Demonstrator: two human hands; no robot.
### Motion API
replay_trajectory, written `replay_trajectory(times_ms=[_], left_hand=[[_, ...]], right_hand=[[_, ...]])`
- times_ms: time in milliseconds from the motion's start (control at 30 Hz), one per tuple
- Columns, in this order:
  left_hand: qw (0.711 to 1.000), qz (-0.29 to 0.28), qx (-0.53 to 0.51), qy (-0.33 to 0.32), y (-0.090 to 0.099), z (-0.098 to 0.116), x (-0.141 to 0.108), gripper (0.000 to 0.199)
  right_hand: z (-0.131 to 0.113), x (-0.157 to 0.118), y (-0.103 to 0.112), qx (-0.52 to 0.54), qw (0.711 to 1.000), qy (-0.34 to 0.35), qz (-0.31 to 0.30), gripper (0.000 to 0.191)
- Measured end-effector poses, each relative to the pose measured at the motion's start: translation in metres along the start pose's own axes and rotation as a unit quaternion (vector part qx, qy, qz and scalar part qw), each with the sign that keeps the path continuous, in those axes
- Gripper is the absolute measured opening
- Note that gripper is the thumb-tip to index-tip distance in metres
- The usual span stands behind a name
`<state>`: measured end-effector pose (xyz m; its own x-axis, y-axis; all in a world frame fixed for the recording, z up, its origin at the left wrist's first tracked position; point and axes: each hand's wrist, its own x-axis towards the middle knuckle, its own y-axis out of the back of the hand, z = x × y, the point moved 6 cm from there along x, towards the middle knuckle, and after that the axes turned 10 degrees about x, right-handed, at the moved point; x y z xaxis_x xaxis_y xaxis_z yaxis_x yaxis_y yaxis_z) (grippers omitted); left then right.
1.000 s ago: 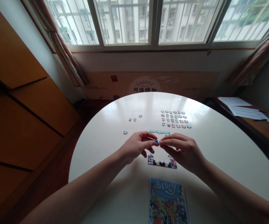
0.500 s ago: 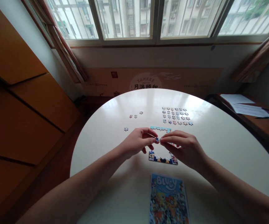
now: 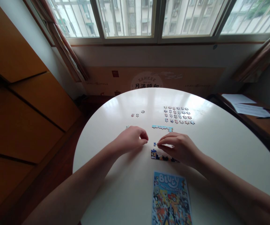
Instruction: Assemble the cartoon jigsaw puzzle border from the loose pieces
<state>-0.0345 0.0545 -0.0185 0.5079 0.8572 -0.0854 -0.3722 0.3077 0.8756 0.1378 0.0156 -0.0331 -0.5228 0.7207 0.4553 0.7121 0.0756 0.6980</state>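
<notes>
My right hand (image 3: 178, 143) pinches a small dark blue puzzle piece (image 3: 154, 144) between thumb and fingertips, just above the left side of the puzzle frame. My left hand (image 3: 135, 137) is to the left, its fingers curled in with thumb and index tips close together and no piece showing at them. Below my right hand lies the joined bottom strip of the puzzle (image 3: 164, 157), partly covered by it. A light blue top strip (image 3: 161, 127) lies beyond. The right side of the frame is mostly hidden by my right hand.
Rows of loose puzzle pieces (image 3: 179, 115) lie at the back right of the round white table (image 3: 111, 112). Several single pieces (image 3: 137, 115) lie at the back left, one partly behind my left hand. A Bluey picture sheet (image 3: 171, 200) lies nearest me.
My left hand has let go of the puzzle piece and moved left. My right hand still has the piece and has shifted slightly left and lower, toward the frame's left side.
</notes>
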Motion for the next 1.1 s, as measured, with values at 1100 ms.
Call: replay_trajectory(times_ms=[1100], left_hand=[[0.996, -0.025, 0.085, -0.031, -0.006, 0.012, -0.005, 0.019]], right_hand=[[-0.005, 0.006, -0.013, -0.005, 0.997, 0.037, -0.073, 0.009]])
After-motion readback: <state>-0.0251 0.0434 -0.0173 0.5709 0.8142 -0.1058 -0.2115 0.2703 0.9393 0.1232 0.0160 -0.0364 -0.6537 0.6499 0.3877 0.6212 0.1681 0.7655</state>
